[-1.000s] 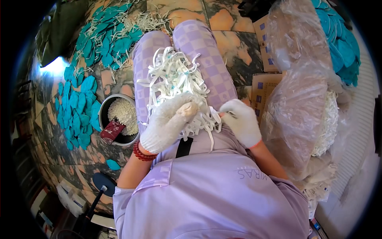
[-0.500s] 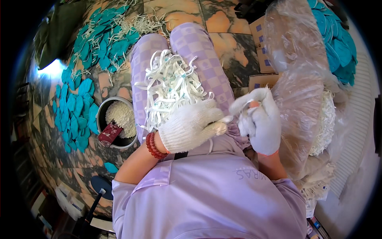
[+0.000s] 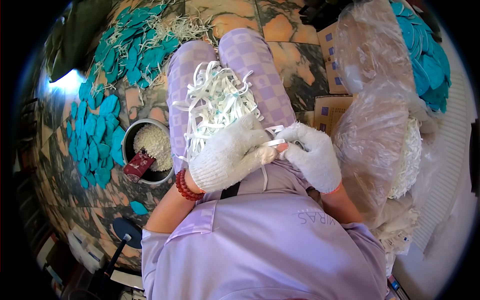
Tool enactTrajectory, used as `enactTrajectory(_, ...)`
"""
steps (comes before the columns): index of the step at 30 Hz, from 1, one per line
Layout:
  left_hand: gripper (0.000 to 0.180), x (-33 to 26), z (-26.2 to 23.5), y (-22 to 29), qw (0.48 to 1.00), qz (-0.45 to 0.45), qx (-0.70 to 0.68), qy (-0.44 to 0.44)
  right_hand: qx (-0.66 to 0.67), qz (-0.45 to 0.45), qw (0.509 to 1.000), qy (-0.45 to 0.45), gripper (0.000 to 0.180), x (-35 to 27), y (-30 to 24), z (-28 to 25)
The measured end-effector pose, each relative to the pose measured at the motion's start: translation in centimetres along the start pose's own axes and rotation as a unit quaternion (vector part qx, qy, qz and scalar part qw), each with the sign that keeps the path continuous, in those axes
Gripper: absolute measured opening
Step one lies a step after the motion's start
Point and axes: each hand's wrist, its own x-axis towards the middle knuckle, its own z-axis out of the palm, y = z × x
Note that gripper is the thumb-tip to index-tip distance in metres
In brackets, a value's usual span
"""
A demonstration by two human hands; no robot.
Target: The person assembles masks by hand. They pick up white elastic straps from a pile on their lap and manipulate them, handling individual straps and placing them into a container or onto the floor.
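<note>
Left hand, white knit glove, fingers curled shut around white strip at lap. Right hand, gloved too, pinches other end of same strip; bare fingertip shows through glove. Hands touching, over lilac trousers. Strip pile heaped on thighs, just beyond hands. Metal bowl with white bits on floor at person's left, teal pieces beside it. Clear bag at right, near right hand. Red bead bracelet on left wrist.

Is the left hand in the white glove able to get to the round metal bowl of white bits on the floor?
Probably yes: the left hand sits near the round metal bowl, with nothing between but the checked purple trouser leg.
</note>
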Motion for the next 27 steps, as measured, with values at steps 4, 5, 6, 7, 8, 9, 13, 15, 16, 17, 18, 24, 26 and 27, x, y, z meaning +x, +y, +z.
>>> enactTrajectory(4, 0.02, -0.2, 0.0, 0.0, 1.0, 0.017, 0.02, 0.012, -0.064, -0.035, 0.997, -0.014, 0.015, -0.2, -1.0, -0.3)
enactTrajectory(5, 0.02, -0.1, -0.1, 0.1, 1.0, 0.018, 0.02, 0.012, 0.062, 0.006, 0.998, 0.011, 0.012, -0.5, -1.1, -0.8)
enactTrajectory(6, 0.021, 0.0, -0.3, 0.3, 0.999, 0.028, 0.014, -0.005, 0.187, 0.047, 0.981, 0.037, 0.009, -0.7, -1.1, -1.2)
enactTrajectory(7, 0.022, 0.1, -0.3, 0.3, 0.999, 0.04, 0.008, -0.023, 0.187, 0.046, 0.981, 0.038, 0.009, -0.7, -1.0, -1.3)
enactTrajectory(8, 0.022, 0.1, -0.2, 0.2, 0.999, 0.041, 0.008, -0.023, 0.31, 0.005, 0.949, 0.051, 0.009, -0.6, -0.8, -1.3)
enactTrajectory(9, 0.028, 0.2, 0.0, 0.0, 0.997, 0.067, -0.013, -0.021, 0.427, -0.037, 0.901, 0.063, 0.009, -0.6, -0.5, -1.4)
enactTrajectory(13, 0.035, 0.6, -0.1, -0.2, 0.996, 0.072, -0.029, -0.044, 0.554, -0.068, 0.829, -0.035, 0.018, -0.5, -0.7, -1.8)
enactTrajectory(15, 0.027, 0.4, -0.3, 0.0, 0.996, 0.064, -0.035, -0.053, 0.584, -0.087, 0.803, -0.082, 0.022, -0.5, -1.0, -2.3)
enactTrajectory(16, 0.019, 0.4, -0.3, 0.1, 0.996, 0.056, -0.043, -0.062, 0.612, -0.106, 0.774, -0.128, 0.027, -0.5, -1.2, -2.7)
enactTrajectory(17, 0.019, 0.1, -0.3, -0.1, 0.996, 0.055, -0.043, -0.061, 0.612, -0.105, 0.773, -0.128, 0.027, -0.7, -1.7, -3.5)
enactTrajectory(18, 0.018, -0.1, -0.2, -0.4, 0.996, 0.068, -0.022, -0.047, 0.618, -0.14, 0.765, -0.117, 0.031, -1.1, -2.2, -4.5)
enactTrajectory(24, 0.015, -1.2, -0.4, 0.1, 0.994, -0.047, -0.093, -0.02, 0.285, -0.157, 0.934, 0.147, 0.01, -2.1, -2.6, -7.7)
enactTrajectory(26, 0.013, -0.9, -0.6, 0.6, 0.987, -0.088, -0.135, -0.023, 0.007, -0.067, 0.949, 0.308, 0.017, -2.4, -2.5, -6.7)
enactTrajectory(27, 0.011, -0.7, -0.7, 0.7, 0.987, -0.084, -0.131, -0.038, -0.025, -0.085, 0.962, 0.257, 0.033, -2.5, -2.5, -5.6)
